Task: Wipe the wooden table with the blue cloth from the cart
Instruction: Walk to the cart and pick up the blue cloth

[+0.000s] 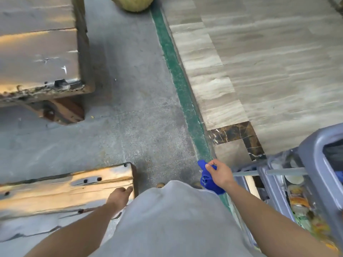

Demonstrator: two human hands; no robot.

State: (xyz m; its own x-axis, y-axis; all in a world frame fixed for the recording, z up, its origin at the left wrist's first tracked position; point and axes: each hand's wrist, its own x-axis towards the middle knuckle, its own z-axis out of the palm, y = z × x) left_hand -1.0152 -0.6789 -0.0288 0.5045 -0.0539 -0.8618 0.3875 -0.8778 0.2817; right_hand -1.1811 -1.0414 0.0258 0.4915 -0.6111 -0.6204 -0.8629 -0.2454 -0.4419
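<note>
**Cloth in hand, between cart and table**

The right hand (218,173) gripped the bunched blue cloth (208,179) at 5 o'clock, just beside the grey cart (311,156), presumably for carrying. The left hand (120,196) lay open-fingered at 7 o'clock on a wooden bench (61,190), likely for balance. The wooden table (37,45) stood at 10 o'clock, well apart, unwiped.

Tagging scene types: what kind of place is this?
Probably a restaurant or canteen dining area, though that is a guess. Cues: a heavy wooden table with a matching bench, and a grey service cart carrying what look like dishes and food scraps.
</note>
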